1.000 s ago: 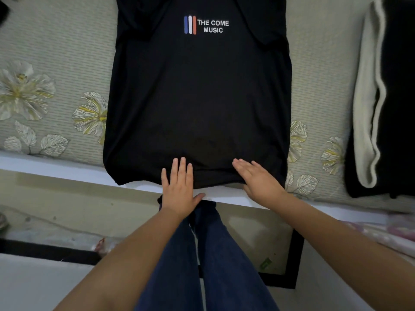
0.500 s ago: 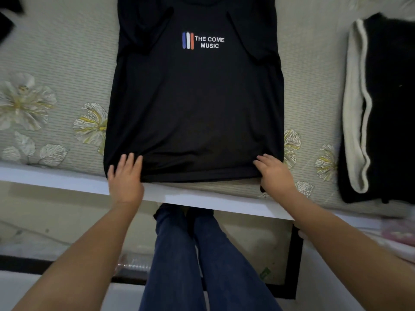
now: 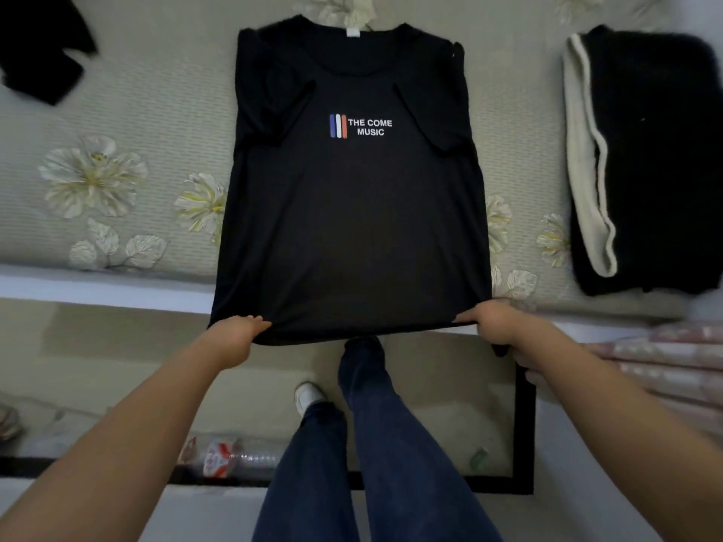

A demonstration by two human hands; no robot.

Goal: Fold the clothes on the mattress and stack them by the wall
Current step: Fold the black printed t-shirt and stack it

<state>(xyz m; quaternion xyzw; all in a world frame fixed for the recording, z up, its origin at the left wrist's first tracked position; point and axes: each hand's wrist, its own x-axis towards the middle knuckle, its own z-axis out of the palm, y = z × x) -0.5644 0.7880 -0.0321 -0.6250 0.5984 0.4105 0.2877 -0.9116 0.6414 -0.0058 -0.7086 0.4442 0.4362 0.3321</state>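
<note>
While both hands, left hand [image 3: 234, 334] and right hand [image 3: 495, 320], pinch its hem, the T-shirt [image 3: 352, 213] overhangs the mattress [image 3: 117, 111] edge.

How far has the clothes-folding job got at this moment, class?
Done: the black T-shirt's sleeves are folded in, and a black garment with a white edge lies folded at the right. In hand: left hand and right hand grip the hem corners. Left: folding the shirt up, another black garment, stacking.
</note>
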